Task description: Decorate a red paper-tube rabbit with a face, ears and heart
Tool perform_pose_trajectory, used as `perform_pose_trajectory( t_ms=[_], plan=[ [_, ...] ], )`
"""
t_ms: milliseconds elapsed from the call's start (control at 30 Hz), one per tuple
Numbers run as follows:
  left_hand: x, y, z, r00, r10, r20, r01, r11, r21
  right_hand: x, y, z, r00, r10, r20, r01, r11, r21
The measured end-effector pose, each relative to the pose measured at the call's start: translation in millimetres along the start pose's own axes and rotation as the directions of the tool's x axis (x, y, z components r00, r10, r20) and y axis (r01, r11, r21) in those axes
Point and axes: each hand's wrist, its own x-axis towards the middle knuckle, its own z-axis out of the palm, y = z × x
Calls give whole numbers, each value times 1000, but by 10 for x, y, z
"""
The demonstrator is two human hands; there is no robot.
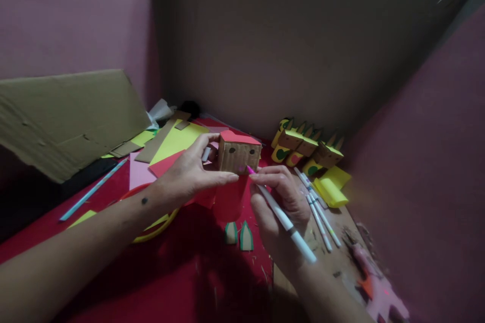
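My left hand [193,166] grips a small cardboard box head [239,157] from its left side, thumb below and fingers behind. The box has a red paper top, two dark eye dots and a pink mark low on its front. In my right hand [282,202] is a white marker [290,226] with a pink tip, which meets or nearly meets the lower front of the box. Beneath the box stands a red paper tube [229,202]. Two green-edged cardboard ear shapes [246,237] lie on the red surface below it.
Several yellow cardboard animal figures [303,146] stand at the back right, near a yellow paper roll [333,186]. White markers [322,217] and a pink glue gun [375,277] lie on the right. Leftward are coloured paper sheets [178,141], a large cardboard piece [76,116] and a yellow-rimmed container [159,227].
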Motion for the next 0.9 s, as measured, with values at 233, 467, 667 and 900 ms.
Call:
perform_pose_trajectory(
  t_ms=[233,467,667,900],
  plan=[
    [9,-19,-18,1000,-4,7,4,1000,14,-3,-9,-7,1000,4,-14,-4,1000,10],
    [9,-12,-9,1000,0,5,0,1000,10,-4,-2,2,1000,-10,0,10,1000,11],
    [18,-28,-16,1000,3,13,-3,1000,29,-19,-14,16,999,27,-26,-25,998,57],
    [30,-38,-16,1000,11,24,-11,1000,11,-24,0,11,1000,22,-18,-21,998,57]
  ],
)
